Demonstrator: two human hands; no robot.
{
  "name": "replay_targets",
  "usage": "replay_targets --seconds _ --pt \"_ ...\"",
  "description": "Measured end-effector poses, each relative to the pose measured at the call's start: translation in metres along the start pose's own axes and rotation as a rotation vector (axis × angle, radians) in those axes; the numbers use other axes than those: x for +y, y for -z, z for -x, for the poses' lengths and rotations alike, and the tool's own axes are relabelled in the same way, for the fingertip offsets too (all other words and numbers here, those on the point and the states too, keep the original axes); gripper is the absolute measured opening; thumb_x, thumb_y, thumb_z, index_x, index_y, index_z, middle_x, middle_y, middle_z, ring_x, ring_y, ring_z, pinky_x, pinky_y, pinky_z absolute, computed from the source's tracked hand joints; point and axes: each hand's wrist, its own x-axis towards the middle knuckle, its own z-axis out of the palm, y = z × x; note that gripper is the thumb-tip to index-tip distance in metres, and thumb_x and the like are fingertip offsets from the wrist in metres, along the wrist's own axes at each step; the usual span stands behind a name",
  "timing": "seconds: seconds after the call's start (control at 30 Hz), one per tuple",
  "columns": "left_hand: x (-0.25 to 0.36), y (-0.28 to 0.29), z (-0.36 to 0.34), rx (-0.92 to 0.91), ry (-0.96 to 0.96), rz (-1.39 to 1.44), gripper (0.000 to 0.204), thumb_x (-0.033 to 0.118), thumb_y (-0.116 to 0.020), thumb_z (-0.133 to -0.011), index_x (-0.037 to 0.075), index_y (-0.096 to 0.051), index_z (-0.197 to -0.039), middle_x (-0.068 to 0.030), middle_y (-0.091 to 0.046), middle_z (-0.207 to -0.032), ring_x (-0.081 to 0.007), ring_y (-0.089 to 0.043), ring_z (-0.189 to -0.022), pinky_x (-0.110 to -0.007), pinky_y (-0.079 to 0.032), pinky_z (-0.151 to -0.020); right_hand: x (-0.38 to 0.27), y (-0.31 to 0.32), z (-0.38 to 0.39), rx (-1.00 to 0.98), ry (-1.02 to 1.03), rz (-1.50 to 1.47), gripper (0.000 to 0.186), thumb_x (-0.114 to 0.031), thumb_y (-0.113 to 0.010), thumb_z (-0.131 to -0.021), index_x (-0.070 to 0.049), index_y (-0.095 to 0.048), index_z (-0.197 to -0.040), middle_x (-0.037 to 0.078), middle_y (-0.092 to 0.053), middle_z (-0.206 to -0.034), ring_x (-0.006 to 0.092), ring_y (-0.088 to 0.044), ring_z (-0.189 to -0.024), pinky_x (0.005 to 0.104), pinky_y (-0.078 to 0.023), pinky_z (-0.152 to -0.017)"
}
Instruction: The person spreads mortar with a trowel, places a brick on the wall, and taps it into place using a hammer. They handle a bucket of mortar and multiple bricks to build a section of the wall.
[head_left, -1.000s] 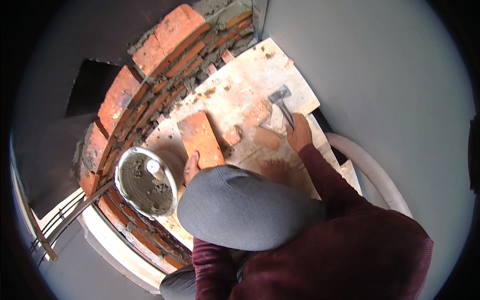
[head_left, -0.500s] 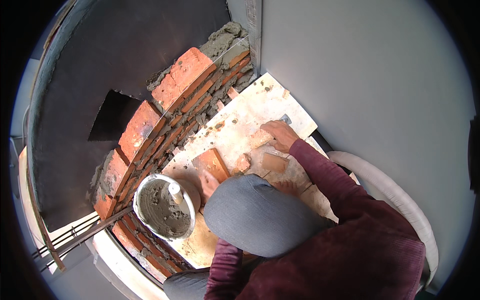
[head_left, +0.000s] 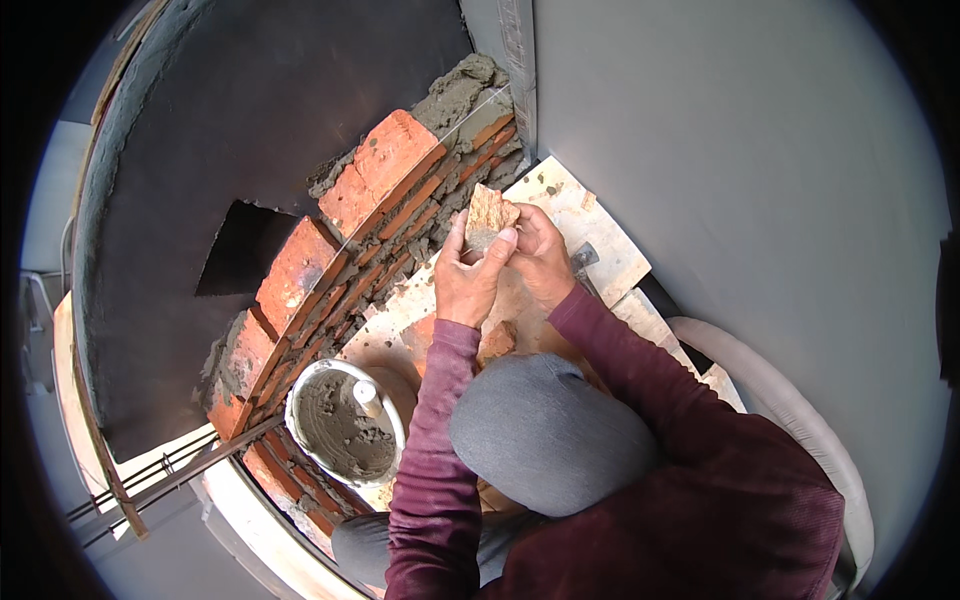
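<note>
Both hands hold a broken piece of brick (head_left: 490,212) above the board, its rough, pale orange broken face turned up. My left hand (head_left: 468,285) grips its left side, with the thumb toward the front. From the right, my right hand (head_left: 543,262) closes round the other side, and its inner fingers are partly hidden. A smaller brick chunk (head_left: 497,342) lies below the hands, near my grey-clad knee. Left of my left forearm stands a bucket of grey mortar (head_left: 345,425) with a pale tool handle (head_left: 367,396) sticking up from it.
Along the left runs a low brick wall (head_left: 297,262) with wet mortar and a taut string (head_left: 400,185). The pale board (head_left: 605,235) lies between it and the grey wall panel (head_left: 740,150). A thick pale hose (head_left: 790,400) curves at right; a bar (head_left: 185,478) crosses the lower left.
My right hand has lifted from the board with the brick piece. My left hand has come up from beside the bucket and now grips the piece too.
</note>
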Motion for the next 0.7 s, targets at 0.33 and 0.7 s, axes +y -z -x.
replay_targets --seconds 0.33,0.7 --pt "0.057 0.037 -0.034 -0.232 -0.588 -0.795 0.118 0.034 -0.090 -0.055 0.003 -0.029 -0.150 -0.0219 -0.045 -0.138 -0.0407 -0.046 -0.126 -0.049 -0.044 -0.102 -0.054 0.007 -0.031 -0.097 -0.197 0.286 0.027 -0.024 -0.071 -0.087 0.003 -0.065 -0.090 0.007 -0.064 -0.083 0.0112 -0.061 -0.063 0.0253 -0.052 -0.057" --pt "0.104 0.055 -0.142 -0.083 -0.609 -0.967 0.082 0.029 -0.086 -0.059 -0.005 -0.054 -0.126 -0.0197 -0.053 -0.127 -0.0359 -0.053 -0.120 -0.041 -0.043 -0.106 -0.049 0.006 -0.052 -0.049 -0.166 0.055 0.047 -0.039 -0.051 -0.100 0.003 -0.059 -0.119 0.011 -0.066 -0.100 0.0141 -0.066 -0.082 0.0276 -0.058 -0.066"
